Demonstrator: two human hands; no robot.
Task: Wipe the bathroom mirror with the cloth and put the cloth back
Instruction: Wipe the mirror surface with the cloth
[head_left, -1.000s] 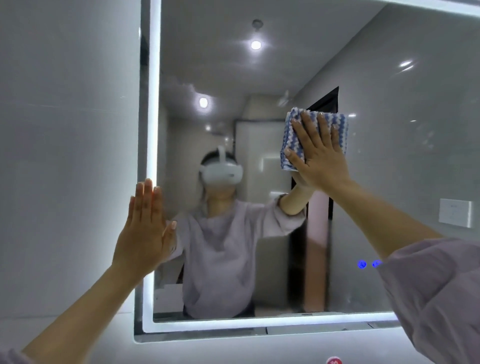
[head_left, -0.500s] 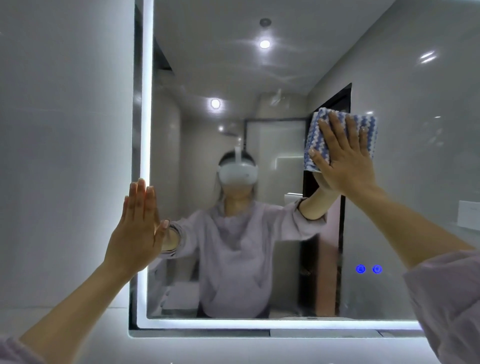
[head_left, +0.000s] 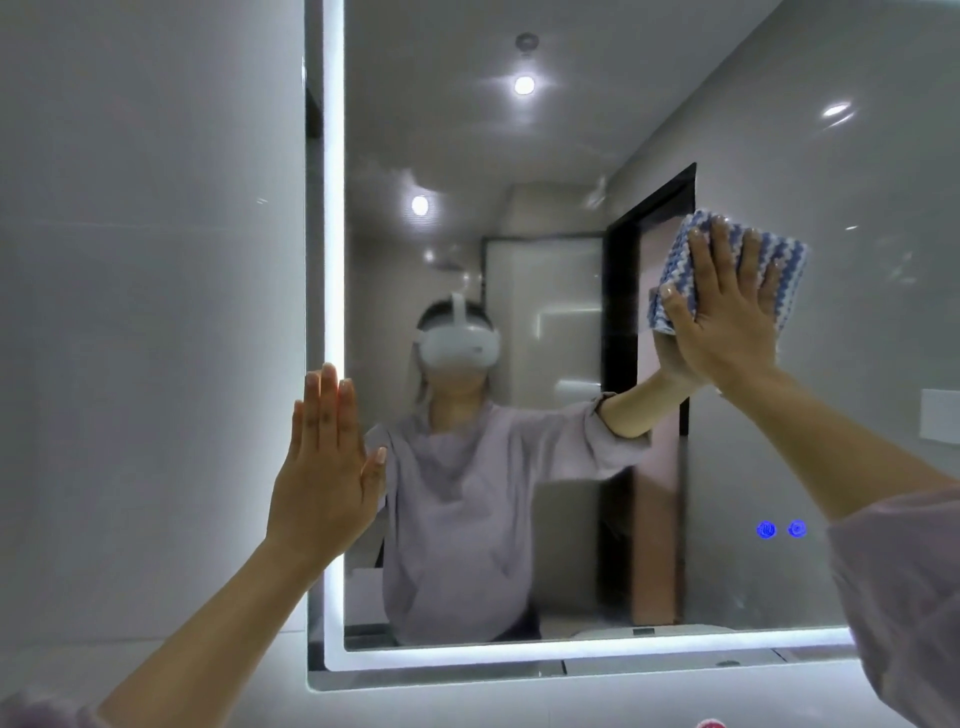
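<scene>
The bathroom mirror (head_left: 571, 130) with a lit white border fills most of the head view. My right hand (head_left: 727, 317) presses a folded blue-and-white cloth (head_left: 779, 260) flat against the glass in the mirror's right half, fingers straight and spread over it. My left hand (head_left: 324, 467) lies flat with straight fingers on the mirror's lit left edge, lower down. The mirror reflects a person in a lilac top with both arms raised.
A pale tiled wall (head_left: 145, 312) runs left of the mirror. Two blue touch buttons (head_left: 782, 530) glow on the glass at lower right. A lit strip (head_left: 571, 657) marks the mirror's bottom edge. A small red object (head_left: 710, 723) peeks in at the bottom.
My right hand has slid the cloth rightward and slightly down across the glass. My left hand has stayed on the mirror's left edge.
</scene>
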